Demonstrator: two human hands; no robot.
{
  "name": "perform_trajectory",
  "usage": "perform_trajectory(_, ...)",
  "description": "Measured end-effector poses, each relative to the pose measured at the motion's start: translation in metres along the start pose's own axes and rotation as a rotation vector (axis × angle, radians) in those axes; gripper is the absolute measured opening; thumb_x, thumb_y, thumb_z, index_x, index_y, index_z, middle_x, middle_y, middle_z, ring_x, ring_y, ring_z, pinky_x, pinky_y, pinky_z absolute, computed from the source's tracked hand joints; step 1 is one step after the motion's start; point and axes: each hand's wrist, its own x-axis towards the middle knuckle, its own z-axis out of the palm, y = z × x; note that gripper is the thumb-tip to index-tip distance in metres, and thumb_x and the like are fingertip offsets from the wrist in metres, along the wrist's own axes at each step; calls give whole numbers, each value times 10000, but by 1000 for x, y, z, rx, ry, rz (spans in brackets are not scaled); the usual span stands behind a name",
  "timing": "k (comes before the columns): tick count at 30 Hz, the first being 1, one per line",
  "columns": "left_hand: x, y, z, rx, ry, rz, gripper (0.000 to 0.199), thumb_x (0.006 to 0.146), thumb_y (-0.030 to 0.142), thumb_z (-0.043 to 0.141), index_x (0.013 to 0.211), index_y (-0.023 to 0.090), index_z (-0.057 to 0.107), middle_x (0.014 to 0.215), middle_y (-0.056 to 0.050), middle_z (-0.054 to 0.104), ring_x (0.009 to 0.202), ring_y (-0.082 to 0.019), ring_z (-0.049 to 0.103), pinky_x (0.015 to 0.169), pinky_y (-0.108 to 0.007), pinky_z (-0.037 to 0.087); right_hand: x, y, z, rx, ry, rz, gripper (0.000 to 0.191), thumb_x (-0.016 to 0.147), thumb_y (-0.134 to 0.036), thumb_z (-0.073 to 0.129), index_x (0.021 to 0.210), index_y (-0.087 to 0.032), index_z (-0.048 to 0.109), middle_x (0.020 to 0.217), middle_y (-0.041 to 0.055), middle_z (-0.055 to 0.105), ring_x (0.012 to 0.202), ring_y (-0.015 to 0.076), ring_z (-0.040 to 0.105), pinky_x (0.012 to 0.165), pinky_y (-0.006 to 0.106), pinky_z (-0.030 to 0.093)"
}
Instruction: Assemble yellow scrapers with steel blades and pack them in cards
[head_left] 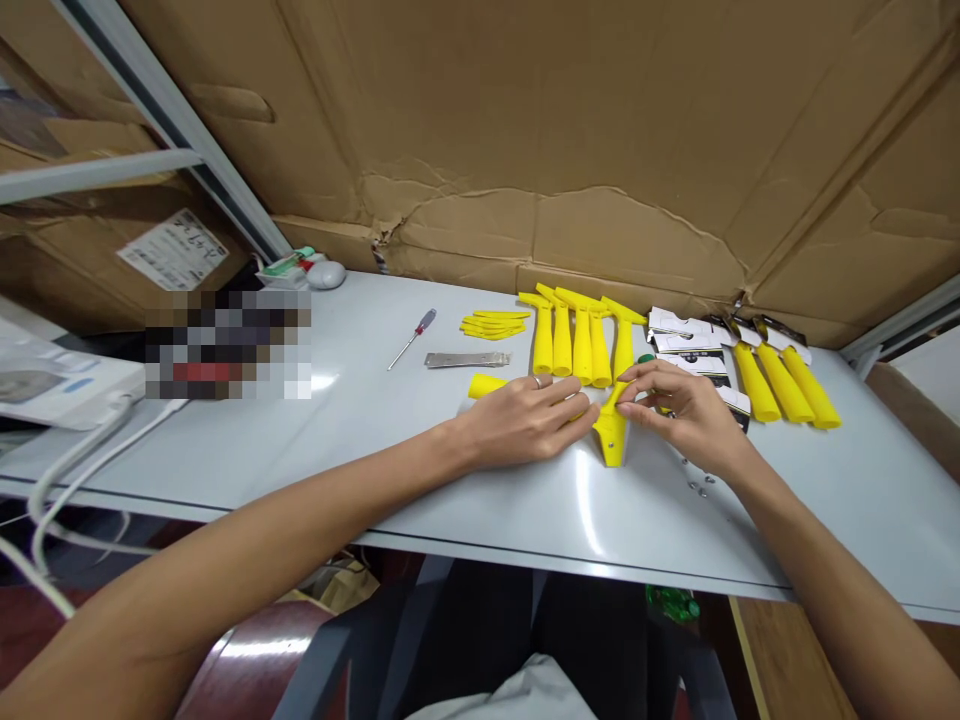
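Note:
A yellow plastic scraper (pixel 612 442) lies on the table in front of me, its handle pointing left and its wide head at the right. My left hand (pixel 529 420) wraps over the handle and hides most of it. At the head's upper edge, my right hand (pixel 679 410) has thumb and fingertips pinched together. Whatever sits between those fingertips is too small or hidden to make out. A small screw (pixel 611 446) shows in the head. Several loose metal screws or nuts (pixel 697 487) lie below my right hand.
Several yellow scraper bodies (pixel 582 340) stand in a row at the back. Thin yellow pieces (pixel 493 325), metal blades (pixel 466 360) and a screwdriver (pixel 412 338) lie left of them. Scrapers with white cards (pixel 787 385) are at right. A cardboard sheet (pixel 555 130) backs the table.

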Motion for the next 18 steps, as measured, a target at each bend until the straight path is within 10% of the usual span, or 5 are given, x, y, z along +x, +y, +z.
perform_trajectory(7, 1, 0, -2, 87, 58, -9, 133, 1062, 156, 588, 1100, 151, 715, 868, -12, 740, 843, -158, 692, 678, -296, 522, -2, -2, 4, 324, 34, 160, 672, 662, -423, 1004, 1187, -279, 610, 985, 1, 680, 814, 160, 680, 783, 339, 612)
perform_trajectory(18, -2, 1, 2, 90, 46, -17, 136, 1070, 171, 581, 1107, 163, 711, 971, -24, 775, 888, -164, 716, 677, -314, 513, -2, -2, 3, 271, -40, 201, 434, 731, -504, 950, 1005, -210, 787, 750, -10, 642, 711, 148, 596, 664, 305, 484)
